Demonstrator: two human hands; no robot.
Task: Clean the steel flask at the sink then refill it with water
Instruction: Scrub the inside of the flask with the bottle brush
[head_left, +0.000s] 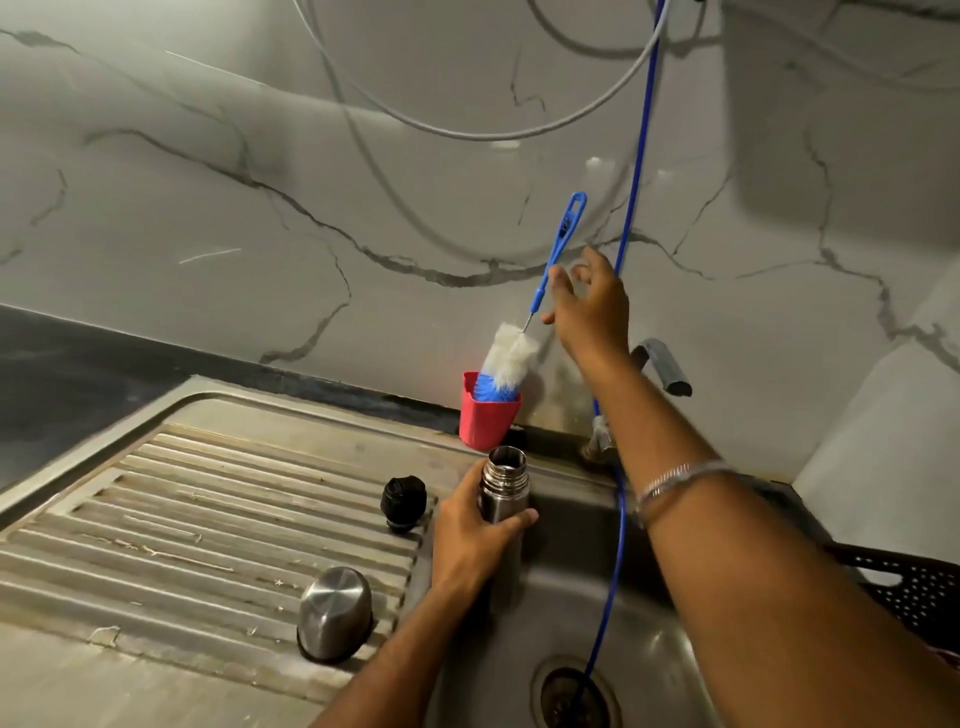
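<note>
Sink (566, 613): steel basin with a ribbed draining board on its left; the basin looks dry as far as I can tell, no water running from the tap (662, 366), so rinsing and refilling appear not yet begun.
Progress: I judge the task early. The flask is opened and brought over the basin; scrubbing, rinsing and filling with water are all left.
Blue hose (631, 218): hangs down the wall past the right forearm and ends in the drain (574, 693).
Steel flask (503, 486): upright, mouth open, at the basin's left edge, just in front of the red holder.
Left hand (470, 540): wrapped firmly round the flask's body below the threaded neck, thumb tip showing on the right side of the flask, fingers behind it and hidden.
Right hand (592, 306): raised against the wall, well apart from the flask, fingers loosely spread and half curled, holding nothing; the fingertips sit just beside the brush handle, and I cannot tell whether they touch it.
Bottle brush (511, 358): white and blue bristle head standing in the red holder (485, 421), blue handle leaning up and right toward the right hand.
Steel cup lid (335, 613): off the flask, lying on the draining board.
Black stopper (404, 503): also off, on the draining board just left of the left hand.
</note>
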